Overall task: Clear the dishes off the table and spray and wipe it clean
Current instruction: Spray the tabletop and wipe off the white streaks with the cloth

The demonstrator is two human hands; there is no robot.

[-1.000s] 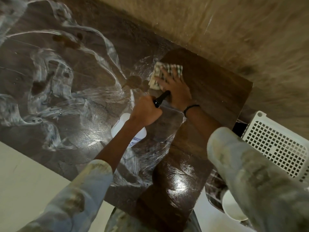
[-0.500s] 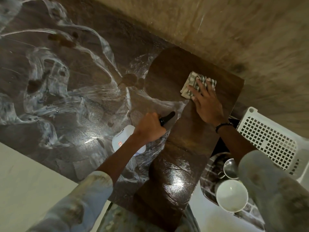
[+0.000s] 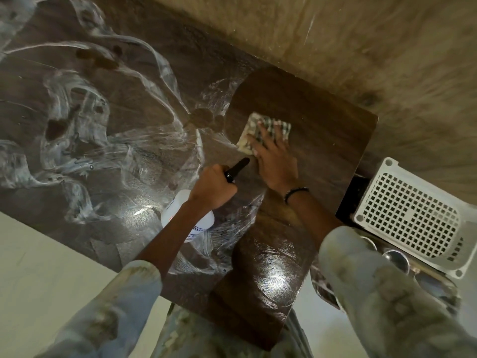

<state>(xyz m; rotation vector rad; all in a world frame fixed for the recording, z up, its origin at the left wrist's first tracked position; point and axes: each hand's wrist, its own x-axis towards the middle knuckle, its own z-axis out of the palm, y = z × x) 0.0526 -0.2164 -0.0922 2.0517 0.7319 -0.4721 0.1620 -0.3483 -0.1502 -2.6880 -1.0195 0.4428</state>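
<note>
While left hand (image 3: 215,187) stays wrapped round neck of spray bottle (image 3: 187,218), black nozzle poking out toward cloth, right hand (image 3: 275,161) lies flat, fingers spread wide, pressing checked cloth (image 3: 251,133) onto dark wood table (image 3: 322,130). Cloth sits near far right corner. White foamy smears all over left side. White perforated basket (image 3: 407,215) off right edge, metal cups beside it.

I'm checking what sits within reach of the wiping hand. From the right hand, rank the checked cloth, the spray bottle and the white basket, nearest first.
From the right hand:
1. Checked cloth, under its fingers.
2. Spray bottle, to its left, held in the left hand.
3. White basket, off the table's right edge.
</note>
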